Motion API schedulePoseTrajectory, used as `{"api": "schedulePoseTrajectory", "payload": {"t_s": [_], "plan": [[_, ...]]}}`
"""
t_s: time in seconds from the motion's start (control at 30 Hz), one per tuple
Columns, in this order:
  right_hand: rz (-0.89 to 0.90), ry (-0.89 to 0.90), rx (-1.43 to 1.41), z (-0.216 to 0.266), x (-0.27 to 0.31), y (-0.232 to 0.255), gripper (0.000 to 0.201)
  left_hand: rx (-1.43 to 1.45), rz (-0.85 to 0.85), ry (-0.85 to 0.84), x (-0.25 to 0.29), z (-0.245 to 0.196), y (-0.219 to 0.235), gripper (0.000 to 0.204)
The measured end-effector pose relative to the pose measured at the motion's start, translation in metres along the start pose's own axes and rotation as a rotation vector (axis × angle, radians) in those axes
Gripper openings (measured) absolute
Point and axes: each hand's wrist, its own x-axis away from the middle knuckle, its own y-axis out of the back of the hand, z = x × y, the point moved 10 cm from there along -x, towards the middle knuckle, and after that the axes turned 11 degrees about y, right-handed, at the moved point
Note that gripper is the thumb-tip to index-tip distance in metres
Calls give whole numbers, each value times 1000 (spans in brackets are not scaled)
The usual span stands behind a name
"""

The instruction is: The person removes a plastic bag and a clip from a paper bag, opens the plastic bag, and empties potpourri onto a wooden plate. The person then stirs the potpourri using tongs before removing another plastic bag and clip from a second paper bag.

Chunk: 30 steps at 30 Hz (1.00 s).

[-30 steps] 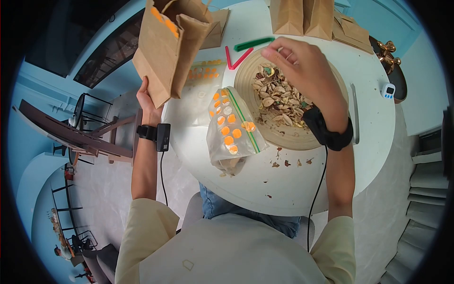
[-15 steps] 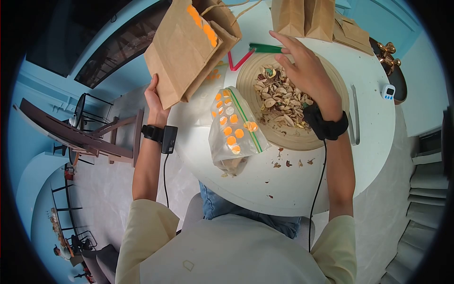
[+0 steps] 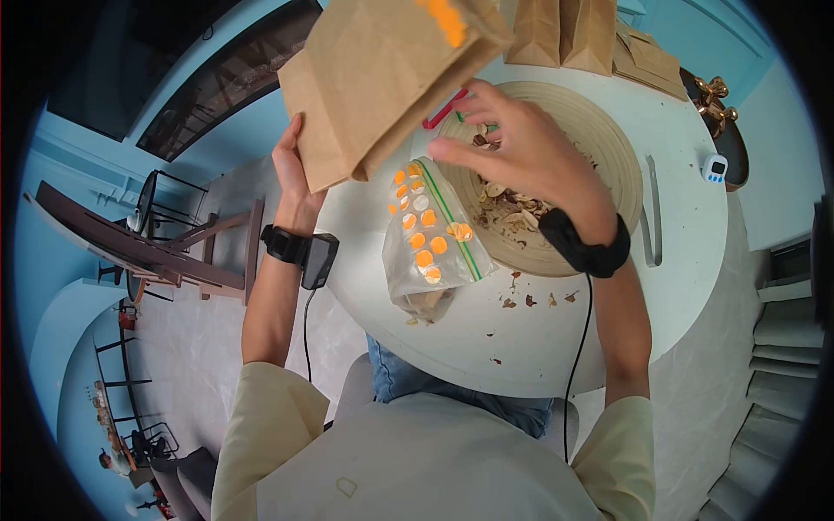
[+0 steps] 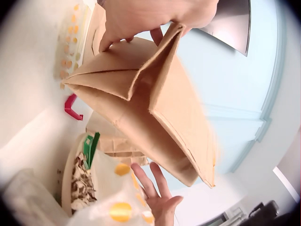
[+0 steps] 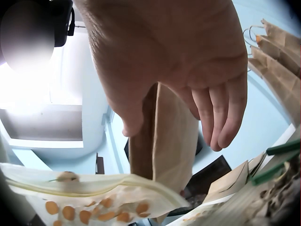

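My left hand (image 3: 294, 169) grips a brown paper bag (image 3: 365, 87) by its base, holding it tilted above the table's far left part. An orange patch marks the bag's upper side. In the left wrist view, fingers and thumb pinch the folded base (image 4: 162, 52). Fingers spread and holding nothing, my right hand (image 3: 530, 156) hovers over the round woven tray (image 3: 599, 130) of dried pieces, close to the bag's lower edge. A zip bag with orange dots (image 3: 426, 234) stands in front, left of the tray. Green clips (image 5: 282, 148) show in the right wrist view.
More paper bags (image 3: 586, 35) stand at the table's far edge, flat ones (image 3: 647, 65) beside them. Metal tongs (image 3: 651, 213) lie right of the tray, a small white timer (image 3: 714, 168) further right. A pink clip (image 3: 443, 111) is partly covered by the held bag.
The paper bag has moved right with my left hand and now covers more of the far table. My right hand has shifted left and nearer to me, its fingers more spread.
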Motion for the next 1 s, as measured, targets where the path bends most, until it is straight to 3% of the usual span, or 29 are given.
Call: {"api": "schedulePoseTrajectory", "payload": {"t_s": [0.17,0.23,0.37,0.43,0.47,0.53,0.6,0.7,0.77,0.87,0.93,1.0], "plan": [[-80,139,-110,32,-5,-10,55,-92,76,42,28,7,-56,53],[-321,117,-290,22,-3,5,42,-118,176,15,36,6,-77,50],[-329,-6,-268,3,0,15,37,-134,304,-45,23,3,-78,63],[-241,-91,-294,-1,1,12,29,-563,147,-422,34,-27,-83,82],[-241,-92,-294,0,1,13,29,-563,148,-421,31,-30,-82,82],[-192,-76,-363,4,-1,7,27,-679,213,-587,32,-51,-85,103],[-179,-90,-337,9,0,7,26,-740,218,-568,21,-54,-78,107],[-163,-84,-342,11,0,6,23,-485,179,-464,2,-60,-55,114],[-159,-64,-373,11,-1,4,21,-566,406,-471,2,-60,-66,119],[-322,61,-498,8,-5,15,25,-794,368,-407,-5,-57,-53,122],[-313,147,-444,11,-8,15,28,-775,346,-441,-6,-53,-54,113],[-276,121,-354,13,-6,13,28,-755,318,-480,-11,-54,-46,105]]}}
